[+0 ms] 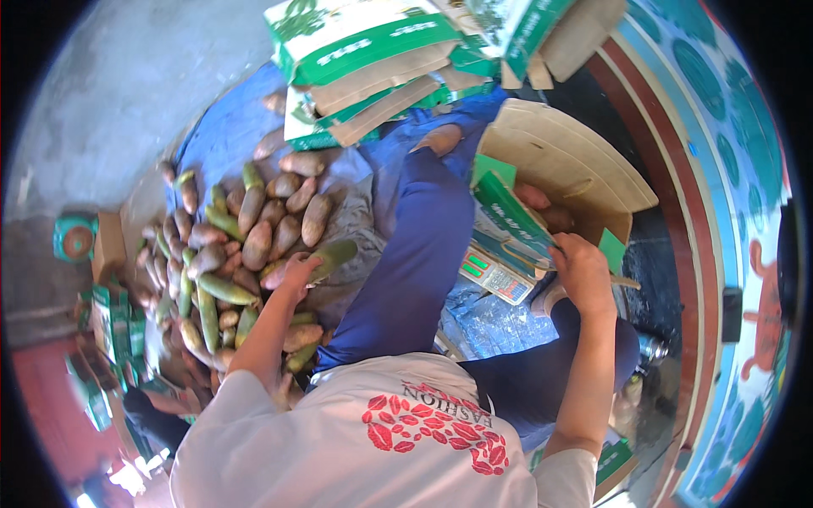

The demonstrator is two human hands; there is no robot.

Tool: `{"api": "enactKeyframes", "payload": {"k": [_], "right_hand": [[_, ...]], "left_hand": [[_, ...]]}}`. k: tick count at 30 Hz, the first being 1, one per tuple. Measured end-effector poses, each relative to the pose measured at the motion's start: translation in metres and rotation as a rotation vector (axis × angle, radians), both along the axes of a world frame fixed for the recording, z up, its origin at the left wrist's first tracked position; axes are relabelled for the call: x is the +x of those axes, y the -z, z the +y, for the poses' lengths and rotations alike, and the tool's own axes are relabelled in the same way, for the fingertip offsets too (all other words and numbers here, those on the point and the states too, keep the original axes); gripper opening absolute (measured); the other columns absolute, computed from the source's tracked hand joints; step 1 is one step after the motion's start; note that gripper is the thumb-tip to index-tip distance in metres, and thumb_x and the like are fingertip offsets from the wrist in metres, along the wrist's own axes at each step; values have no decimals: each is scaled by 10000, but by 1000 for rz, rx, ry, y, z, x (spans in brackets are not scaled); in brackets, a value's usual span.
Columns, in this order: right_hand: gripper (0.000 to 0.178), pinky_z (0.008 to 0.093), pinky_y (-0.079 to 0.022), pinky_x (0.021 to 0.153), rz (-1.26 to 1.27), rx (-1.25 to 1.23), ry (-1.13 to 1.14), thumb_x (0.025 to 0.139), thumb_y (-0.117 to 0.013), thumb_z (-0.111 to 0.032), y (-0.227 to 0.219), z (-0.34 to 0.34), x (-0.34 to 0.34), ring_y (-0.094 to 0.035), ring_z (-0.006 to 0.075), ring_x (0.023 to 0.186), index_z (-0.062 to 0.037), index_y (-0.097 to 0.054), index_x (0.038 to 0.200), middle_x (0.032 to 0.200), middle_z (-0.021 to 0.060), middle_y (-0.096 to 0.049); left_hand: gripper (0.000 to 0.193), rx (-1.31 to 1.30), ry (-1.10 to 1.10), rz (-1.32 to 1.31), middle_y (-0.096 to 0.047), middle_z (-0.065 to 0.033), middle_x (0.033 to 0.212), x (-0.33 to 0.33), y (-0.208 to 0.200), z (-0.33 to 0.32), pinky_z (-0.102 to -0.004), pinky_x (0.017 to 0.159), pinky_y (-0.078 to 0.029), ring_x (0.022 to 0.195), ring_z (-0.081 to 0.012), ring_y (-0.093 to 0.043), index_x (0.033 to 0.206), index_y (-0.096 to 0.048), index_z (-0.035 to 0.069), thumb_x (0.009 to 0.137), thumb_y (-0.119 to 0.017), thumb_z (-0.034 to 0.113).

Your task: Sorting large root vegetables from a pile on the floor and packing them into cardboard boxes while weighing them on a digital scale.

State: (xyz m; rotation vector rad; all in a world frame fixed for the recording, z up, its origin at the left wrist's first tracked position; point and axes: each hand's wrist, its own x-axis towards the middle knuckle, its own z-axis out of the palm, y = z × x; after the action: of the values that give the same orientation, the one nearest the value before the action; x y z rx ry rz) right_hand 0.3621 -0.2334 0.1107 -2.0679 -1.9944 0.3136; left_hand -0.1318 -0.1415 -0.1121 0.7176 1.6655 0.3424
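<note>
Green, long and cucumber-shaped, the fruit (332, 256) lies in the left hand (295, 275), fingers closed round it at the heap's (246, 245) near edge, arm stretched forward. Right hand (583, 273) grips the open brown cardboard box's (559, 161) flap. Picking seems underway; next, I judge, comes carrying across to the box.

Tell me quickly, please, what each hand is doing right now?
Left hand: closed around a long green fruit at the edge of the pile.
Right hand: gripping the edge of the open cardboard box.
</note>
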Motion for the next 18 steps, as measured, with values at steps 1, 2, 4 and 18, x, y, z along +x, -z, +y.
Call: {"api": "enactKeyframes", "payload": {"k": [1,2,4,18], "right_hand": [[143,415,-472,691,-1,12,36,785,-622,-132,0,-3,0,-595,331,797,-47,-599,898,802,148,-600],[129,414,-473,688,-14,15,32,785,-620,-141,0,-6,-1,-597,322,792,-51,-599,875,791,137,-596],[119,405,-479,690,-48,-19,42,782,-620,-166,-3,-11,-1,-604,306,797,-62,-603,837,791,122,-605],[170,390,-506,666,-131,-18,50,788,-632,-217,4,-22,3,-635,290,765,-57,-604,840,762,141,-628]], "left_hand": [[562,152,-18,31,-602,-173,1025,7,-14,8,-325,757,-477,872,-237,-596,1152,-535,-14,691,-703,260],[546,306,-38,58,-603,-166,1020,15,-29,18,-314,757,-475,866,-226,-593,1153,-536,-5,698,-697,250],[535,466,8,82,-603,-156,1017,41,-77,36,-308,762,-471,863,-213,-589,1163,-526,-2,710,-690,232],[464,820,738,-379,-593,-111,1040,292,-262,72,-277,802,-449,928,-153,-558,1183,-510,42,777,-681,188]]}}
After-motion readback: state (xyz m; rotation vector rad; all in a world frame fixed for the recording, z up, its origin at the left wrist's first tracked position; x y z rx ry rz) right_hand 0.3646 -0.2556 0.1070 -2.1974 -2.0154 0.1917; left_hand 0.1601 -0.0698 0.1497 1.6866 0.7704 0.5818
